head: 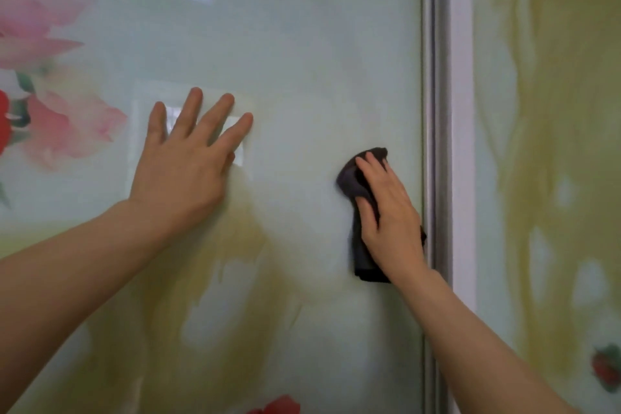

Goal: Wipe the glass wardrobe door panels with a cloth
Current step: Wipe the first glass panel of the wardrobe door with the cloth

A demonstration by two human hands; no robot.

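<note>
A glossy glass wardrobe door panel point(295, 54) with a pale green and yellow print and pink flowers fills most of the head view. My right hand point(389, 215) presses a dark crumpled cloth point(351, 181) flat against the glass, close to the panel's right edge. Part of the cloth hangs below my palm. My left hand point(188, 158) lies flat on the same panel, further left, fingers spread and holding nothing.
A grey metal frame strip point(435, 111) runs vertically just right of the cloth. Beyond it stands a second glass panel point(544, 144) with the same yellow-green print. Pink and red flowers point(40, 27) are printed at the left edge.
</note>
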